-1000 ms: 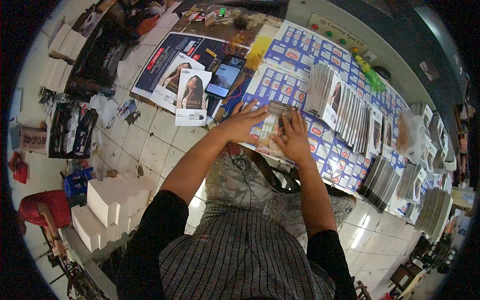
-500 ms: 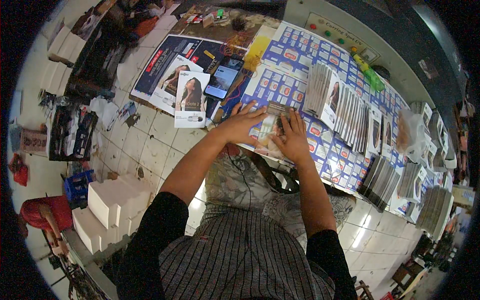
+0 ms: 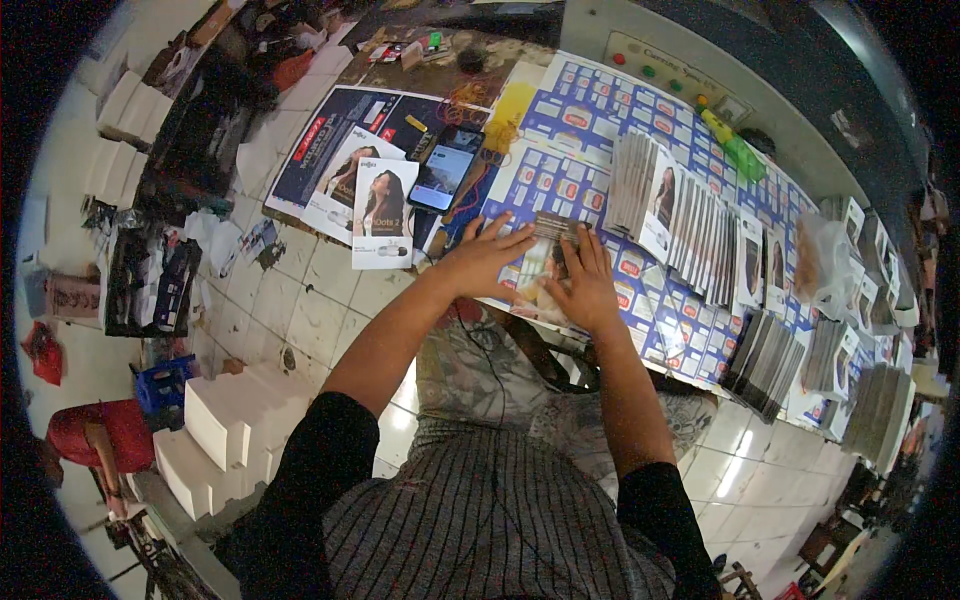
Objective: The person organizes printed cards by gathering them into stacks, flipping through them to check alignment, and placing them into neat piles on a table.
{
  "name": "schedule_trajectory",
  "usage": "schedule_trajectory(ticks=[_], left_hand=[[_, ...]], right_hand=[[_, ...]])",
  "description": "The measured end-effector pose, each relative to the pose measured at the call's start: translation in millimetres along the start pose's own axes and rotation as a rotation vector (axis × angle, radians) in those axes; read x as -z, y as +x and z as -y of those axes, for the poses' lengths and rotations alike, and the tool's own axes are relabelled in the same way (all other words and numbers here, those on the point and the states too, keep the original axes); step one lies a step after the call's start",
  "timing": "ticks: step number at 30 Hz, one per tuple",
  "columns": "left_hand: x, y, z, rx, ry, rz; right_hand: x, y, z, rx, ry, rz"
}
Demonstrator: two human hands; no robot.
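A small glossy printed leaflet with a photo on it lies flat at the near edge of the table. My left hand rests on its left side, fingers spread and stretched out. On its right side lies my right hand, fingers extended over the print. Parts of the leaflet are hidden under both hands. Beneath it, a blue and white printed sheet covers the table. To the left of my hands are a lit phone and two white printed booklets, the nearer one overlapping the table's edge.
Rows of folded booklets stand packed on the right part of the table, with darker stacks nearer the edge. A clear plastic bag lies beyond. White paper blocks sit at lower left. A grey machine panel borders the far side.
The whole view has shifted slightly, with the left side lower in the picture. Both hands stay on the leaflet, with only slight movement of the fingers.
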State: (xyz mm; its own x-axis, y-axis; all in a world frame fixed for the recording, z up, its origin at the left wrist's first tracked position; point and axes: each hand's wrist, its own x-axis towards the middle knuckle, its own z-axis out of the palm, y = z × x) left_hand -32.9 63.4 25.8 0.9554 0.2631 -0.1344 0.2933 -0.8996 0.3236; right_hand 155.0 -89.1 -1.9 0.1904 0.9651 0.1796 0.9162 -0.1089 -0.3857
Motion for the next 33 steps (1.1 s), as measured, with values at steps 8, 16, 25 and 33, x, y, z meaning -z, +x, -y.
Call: schedule_trajectory(ticks=[8,16,25,33], left_hand=[[6.1,15.7,-12.4,0.019,0.170,0.066],[34.2,48.3,-62.2,0.069,0.331,0.289],[32.3,57.9,-67.7,0.146,0.343,0.368],[29.1,62.0,-70.3,0.180,0.274,0.371]], right_hand=[[22.5,-35.1,-14.1,-0.153,0.211,-0.146],[57.7,-122.1,-78.3,-0.541,-0.148,-0.221],[57.1,-63.4,-7.4,-0.333,-0.112,-0.260],[35.1,-9.8,-35.7,-0.283,-0.368,-0.329]])
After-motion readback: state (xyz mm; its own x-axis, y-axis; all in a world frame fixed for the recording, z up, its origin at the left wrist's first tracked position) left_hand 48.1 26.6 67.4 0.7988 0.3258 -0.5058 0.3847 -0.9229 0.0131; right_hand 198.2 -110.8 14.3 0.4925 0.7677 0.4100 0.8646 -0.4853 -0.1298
